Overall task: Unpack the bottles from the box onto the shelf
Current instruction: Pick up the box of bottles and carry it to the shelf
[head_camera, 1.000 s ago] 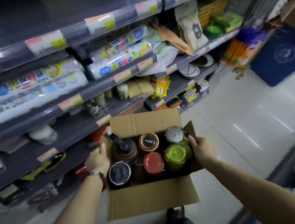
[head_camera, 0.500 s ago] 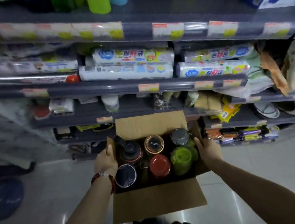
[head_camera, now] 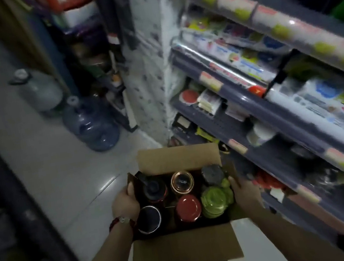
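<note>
An open cardboard box (head_camera: 185,250) is held out in front of me above the floor, its flaps folded out. My left hand (head_camera: 125,203) grips its left wall and my right hand (head_camera: 244,194) grips its right wall. Several bottles stand upright inside: a black one with a spout lid (head_camera: 153,189), a gold-rimmed one (head_camera: 182,182), a grey-lidded one (head_camera: 212,173), a dark one with a white rim (head_camera: 148,219), a red-lidded one (head_camera: 188,207) and a green one (head_camera: 215,200). The grey shelves (head_camera: 262,119) full of goods run along my right.
Two large water jugs (head_camera: 91,124) (head_camera: 40,89) stand on the pale tiled floor ahead on the left. A white perforated end panel (head_camera: 150,77) closes the shelf unit. Dark shelving lines the left edge. My shoes show below the box.
The view has swung left: the shelves that faced me now run along my right, and the aisle floor with water jugs is ahead. Both hands still hold the box the same way.
</note>
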`<state>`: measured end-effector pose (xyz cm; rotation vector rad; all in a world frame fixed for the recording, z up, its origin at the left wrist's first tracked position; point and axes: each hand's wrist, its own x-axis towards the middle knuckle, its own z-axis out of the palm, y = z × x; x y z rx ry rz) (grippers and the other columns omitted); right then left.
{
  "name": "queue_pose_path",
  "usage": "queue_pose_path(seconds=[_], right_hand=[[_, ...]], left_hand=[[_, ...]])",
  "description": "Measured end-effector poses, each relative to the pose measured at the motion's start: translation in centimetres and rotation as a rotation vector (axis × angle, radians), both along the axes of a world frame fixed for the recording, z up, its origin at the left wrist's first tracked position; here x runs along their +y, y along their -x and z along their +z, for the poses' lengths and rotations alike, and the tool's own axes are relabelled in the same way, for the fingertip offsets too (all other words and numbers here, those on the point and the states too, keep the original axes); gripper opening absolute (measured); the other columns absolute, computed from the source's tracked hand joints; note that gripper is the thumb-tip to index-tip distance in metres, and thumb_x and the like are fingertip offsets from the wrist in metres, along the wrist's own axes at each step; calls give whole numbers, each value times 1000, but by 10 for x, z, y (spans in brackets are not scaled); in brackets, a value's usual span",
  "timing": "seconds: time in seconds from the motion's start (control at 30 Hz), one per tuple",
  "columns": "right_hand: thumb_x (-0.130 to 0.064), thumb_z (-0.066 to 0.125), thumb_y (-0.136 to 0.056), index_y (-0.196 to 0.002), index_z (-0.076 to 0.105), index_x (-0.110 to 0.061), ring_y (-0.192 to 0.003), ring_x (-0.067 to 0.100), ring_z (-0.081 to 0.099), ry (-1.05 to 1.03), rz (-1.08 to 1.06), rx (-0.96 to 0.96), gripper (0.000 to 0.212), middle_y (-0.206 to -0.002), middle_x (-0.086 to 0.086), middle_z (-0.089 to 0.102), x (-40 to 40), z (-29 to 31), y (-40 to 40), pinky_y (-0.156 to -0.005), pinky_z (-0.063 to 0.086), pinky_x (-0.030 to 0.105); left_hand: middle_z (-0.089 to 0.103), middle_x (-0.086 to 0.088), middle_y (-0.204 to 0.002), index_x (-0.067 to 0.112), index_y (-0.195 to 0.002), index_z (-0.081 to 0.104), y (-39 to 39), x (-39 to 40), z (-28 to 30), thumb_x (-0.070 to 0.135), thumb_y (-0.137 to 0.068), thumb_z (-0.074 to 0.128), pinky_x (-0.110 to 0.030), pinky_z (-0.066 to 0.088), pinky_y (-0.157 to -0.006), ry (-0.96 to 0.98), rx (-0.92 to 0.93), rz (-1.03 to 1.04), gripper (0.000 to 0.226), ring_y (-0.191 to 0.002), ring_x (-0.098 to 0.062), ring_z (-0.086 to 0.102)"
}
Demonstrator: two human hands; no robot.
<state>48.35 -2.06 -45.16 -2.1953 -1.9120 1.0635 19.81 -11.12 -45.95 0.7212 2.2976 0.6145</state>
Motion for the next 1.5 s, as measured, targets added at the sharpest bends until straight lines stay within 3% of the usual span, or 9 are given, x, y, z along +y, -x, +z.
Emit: queue_pose_path(seconds=[0.1,0.23,0.37,0.57,0.73,0.93,1.07,1.23,1.5], right_hand=[[-43,36,-99,-105,65,-3,-95,34,62,30,149,5,49,-99,20,67,29,-9,47,-75,43,34],[-30,42,-101,-59,49,-16,-60,22,51,-27,346,17,45,-60,2,51,52,-26,108,-48,28,27],[-30,41,-101,-83,65,-1,-85,39,63,-15,465,26,42,-84,22,66,63,-44,172,-63,32,31],[-26,45,-100,-94,65,9,-88,40,62,-29,530,59,41,-91,31,66,59,-98,249,-65,31,32],[-31,43,-99,-78,63,1,-81,37,62,10,559,35,44,-81,23,65,53,-188,299,-64,40,35],[-29,43,-100,-54,43,-21,-59,20,49,41,650,33,46,-55,-5,46,53,-300,339,-53,29,30],[-30,43,-99,-53,42,-19,-54,13,46,50,698,37,48,-54,-3,48,59,-371,352,-50,28,21],[-32,42,-100,-54,43,-15,-55,11,45,56,723,45,48,-55,1,50,66,-437,360,-51,31,24],[-33,41,-100,-74,61,-5,-63,16,51,90,669,73,43,-65,2,56,69,-497,364,-64,37,31]], left_hand=[[66,-25,-104,3,-103,65,28,-18,-7,37,-101,28,-40,42,-77,46,35,173,50,-97,-43,59],[67,-24,-106,6,-104,66,64,-41,-20,40,-100,30,-40,46,-83,34,8,405,50,-99,-41,59],[67,-22,-104,6,-103,66,99,-66,-32,37,-100,33,-38,45,-83,-9,-4,588,46,-98,-39,59],[66,-23,-113,6,-113,65,157,-97,-84,33,-101,35,-33,38,-81,12,-6,698,42,-106,-40,58],[63,-24,-118,4,-115,64,187,-117,-159,32,-100,37,-35,40,-87,12,-27,788,42,-111,-40,56],[62,-23,-118,11,-118,62,196,-130,-271,37,-100,33,-32,34,-79,65,-54,855,43,-109,-41,56],[65,-20,-111,15,-112,64,201,-135,-351,41,-100,32,-34,39,-81,94,-64,900,44,-103,-39,58],[67,-21,-106,10,-106,66,207,-135,-420,42,-99,32,-46,47,-92,72,-65,940,47,-101,-39,59],[65,-24,-104,5,-109,64,219,-131,-475,36,-101,33,-42,44,-85,58,-24,898,45,-97,-40,58]])
